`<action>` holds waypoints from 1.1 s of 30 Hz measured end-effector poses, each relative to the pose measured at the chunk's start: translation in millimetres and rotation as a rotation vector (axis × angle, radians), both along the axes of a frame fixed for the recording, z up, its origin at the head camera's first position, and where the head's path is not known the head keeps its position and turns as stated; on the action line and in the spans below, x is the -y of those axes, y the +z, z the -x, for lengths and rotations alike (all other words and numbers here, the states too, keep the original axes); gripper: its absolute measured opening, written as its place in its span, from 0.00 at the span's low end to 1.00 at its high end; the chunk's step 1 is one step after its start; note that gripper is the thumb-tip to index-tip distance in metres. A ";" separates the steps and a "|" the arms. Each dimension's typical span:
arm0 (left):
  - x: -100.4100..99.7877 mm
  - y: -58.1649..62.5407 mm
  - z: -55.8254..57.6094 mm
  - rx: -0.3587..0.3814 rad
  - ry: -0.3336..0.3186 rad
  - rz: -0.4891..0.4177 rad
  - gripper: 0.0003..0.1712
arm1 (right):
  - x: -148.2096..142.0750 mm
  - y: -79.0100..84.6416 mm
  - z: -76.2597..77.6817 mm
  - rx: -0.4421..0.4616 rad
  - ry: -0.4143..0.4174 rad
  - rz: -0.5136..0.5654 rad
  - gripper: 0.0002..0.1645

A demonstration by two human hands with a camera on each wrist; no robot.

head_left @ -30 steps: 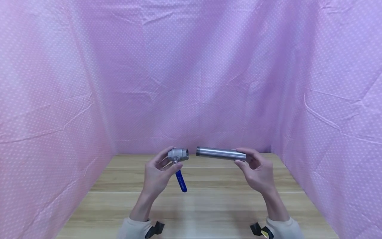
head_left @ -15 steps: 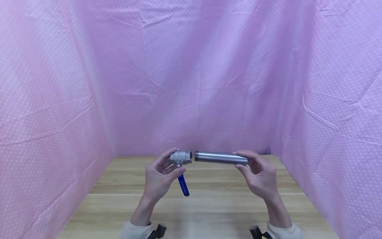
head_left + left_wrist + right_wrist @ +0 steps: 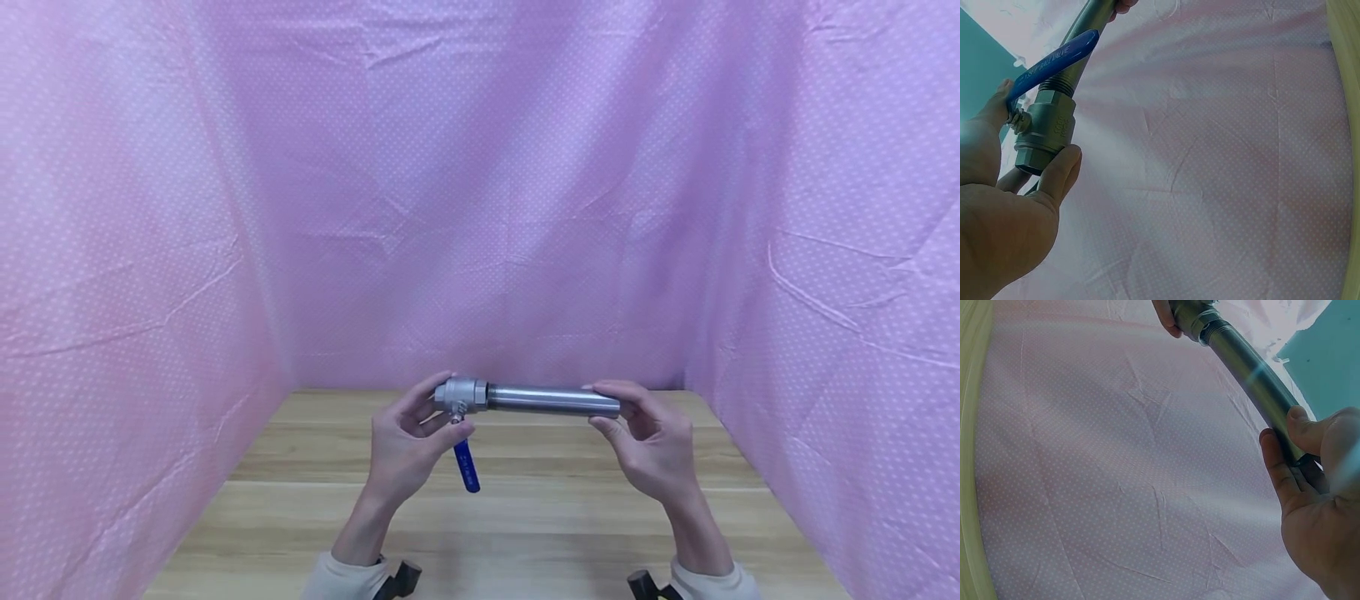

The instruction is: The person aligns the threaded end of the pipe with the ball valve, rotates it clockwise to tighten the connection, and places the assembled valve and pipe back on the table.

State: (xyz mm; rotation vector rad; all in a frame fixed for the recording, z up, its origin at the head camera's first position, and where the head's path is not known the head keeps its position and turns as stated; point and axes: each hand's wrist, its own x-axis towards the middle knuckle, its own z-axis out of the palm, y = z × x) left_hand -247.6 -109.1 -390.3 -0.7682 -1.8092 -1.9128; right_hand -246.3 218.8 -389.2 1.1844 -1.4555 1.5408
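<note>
My left hand (image 3: 408,450) holds a silver ball valve (image 3: 461,393) between thumb and fingers. The valve's blue lever handle (image 3: 467,467) slants down toward me past the thumb. With the right hand (image 3: 656,442) I pinch the far right end of a steel pipe (image 3: 551,399). Pipe and valve are in line, the pipe's threaded end (image 3: 1059,84) at the valve's opening. Some thread still shows outside the valve in both wrist views. How deep the end sits inside is hidden. Both parts are held above the table.
A wood-grain table (image 3: 525,517) lies beneath the hands. Pink dotted cloth (image 3: 495,208) hangs behind it and along both sides. Black camera mounts (image 3: 401,579) are strapped at the wrists.
The gap between valve and pipe has closed: the valve moved right until the pipe's threaded end met its opening. Both hands keep their grips.
</note>
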 end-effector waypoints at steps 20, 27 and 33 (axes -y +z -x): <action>0.7 -3.0 1.2 -0.048 -0.031 0.009 0.40 | -0.4 -1.5 1.1 0.001 -0.006 -0.020 0.25; 0.1 -1.8 -0.5 -0.085 -0.015 0.016 0.41 | -0.1 -1.8 -0.3 0.027 -0.107 -0.033 0.31; -0.4 -1.1 -2.6 -0.090 -0.014 0.012 0.41 | -0.8 -1.7 -1.7 0.039 -0.200 -0.058 0.28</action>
